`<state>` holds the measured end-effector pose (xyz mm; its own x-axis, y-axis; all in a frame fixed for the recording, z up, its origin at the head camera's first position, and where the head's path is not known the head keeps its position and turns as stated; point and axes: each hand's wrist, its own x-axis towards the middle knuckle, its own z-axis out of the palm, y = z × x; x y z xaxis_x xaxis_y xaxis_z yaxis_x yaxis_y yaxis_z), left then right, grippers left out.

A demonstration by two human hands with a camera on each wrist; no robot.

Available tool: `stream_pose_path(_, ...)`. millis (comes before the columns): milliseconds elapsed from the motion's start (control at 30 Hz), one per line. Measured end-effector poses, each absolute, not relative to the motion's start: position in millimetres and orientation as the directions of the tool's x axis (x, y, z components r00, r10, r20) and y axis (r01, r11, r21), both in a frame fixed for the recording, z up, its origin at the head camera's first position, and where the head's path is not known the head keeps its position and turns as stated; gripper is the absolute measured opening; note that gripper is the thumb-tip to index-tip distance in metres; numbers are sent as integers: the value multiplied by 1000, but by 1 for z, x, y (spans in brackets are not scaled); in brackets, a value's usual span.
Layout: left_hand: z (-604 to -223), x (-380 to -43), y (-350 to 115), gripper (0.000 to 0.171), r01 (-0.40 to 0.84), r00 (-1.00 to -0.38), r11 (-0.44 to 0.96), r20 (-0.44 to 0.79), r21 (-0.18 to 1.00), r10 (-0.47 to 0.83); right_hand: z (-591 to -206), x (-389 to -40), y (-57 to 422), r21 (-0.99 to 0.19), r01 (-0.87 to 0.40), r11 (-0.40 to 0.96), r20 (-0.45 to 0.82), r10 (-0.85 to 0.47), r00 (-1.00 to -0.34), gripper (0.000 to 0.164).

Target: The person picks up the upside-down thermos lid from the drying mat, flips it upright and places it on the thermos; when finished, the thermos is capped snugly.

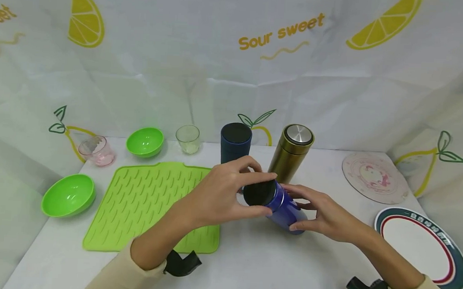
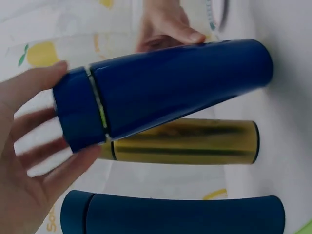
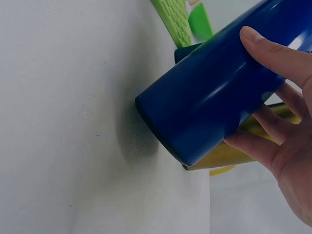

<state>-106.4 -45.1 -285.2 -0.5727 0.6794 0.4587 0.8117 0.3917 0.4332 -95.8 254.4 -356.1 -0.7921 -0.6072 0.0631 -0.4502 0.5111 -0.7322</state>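
A shiny blue thermos flask (image 1: pixel 287 212) with a dark top leans in both hands, its lidded end toward the left. My left hand (image 1: pixel 226 191) grips the lid (image 2: pixel 78 109) between thumb and fingertips. Round the body, nearer the base, my right hand (image 1: pixel 325 214) holds the flask with thumb and fingers on opposite sides. In the right wrist view the base's edge hangs close over the table, above its shadow. Just behind stands a gold thermos (image 1: pixel 289 158) with a silver-topped lid. A dark teal thermos (image 1: pixel 235 142) stands upright to its left, partly behind the left hand.
A green drying mat (image 1: pixel 147 205) lies on the left, with two green bowls (image 1: pixel 68 195), a pink glass (image 1: pixel 97 150) and a clear glass (image 1: pixel 187 139) around it. On the right lie a pink round mat (image 1: pixel 374 177) and a white plate (image 1: pixel 417 243) with a dark rim.
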Motion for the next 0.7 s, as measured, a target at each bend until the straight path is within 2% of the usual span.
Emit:
stream_pose_path(67,-283,-109,-48,49,829,-523,311,445,465,727,-356,-96,254,-728,-460,508,68,-615,-786,82)
stream_pose_path(133,-281,-110,-50,54,834,-491,270,425,481,760,-356,-95,255,-726,-466,506,74,-616,-784,82)
stream_pose_path(200,-279,-110,-51,57,829,-512,308,412,467,754,-356,-96,255,-726,-470,502,79,-619,-782,83)
stream_pose_path(300,-278,-107,-48,68,793,-597,440,390,421,701,-356,-96,255,-728,-466,503,77,-615,-784,83)
stream_pose_path(367,-278,-105,-46,70,772,-631,498,383,394,674,-356,-96,255,-729,-463,504,73,-615,-785,83)
stream_pose_path(433,-278,-106,-46,62,781,-617,476,375,405,692,-356,-95,255,-727,-463,507,73,-614,-786,82)
stream_pose_path(500,-277,-107,-48,52,805,-569,403,374,436,732,-356,-95,255,-720,-470,510,78,-614,-785,82)
stream_pose_path(600,-275,-109,-52,55,810,-521,323,348,490,779,-357,-95,254,-714,-476,514,80,-615,-784,83)
stream_pose_path(700,-275,-107,-51,62,793,-568,395,329,463,754,-357,-95,253,-718,-466,517,71,-611,-788,83)
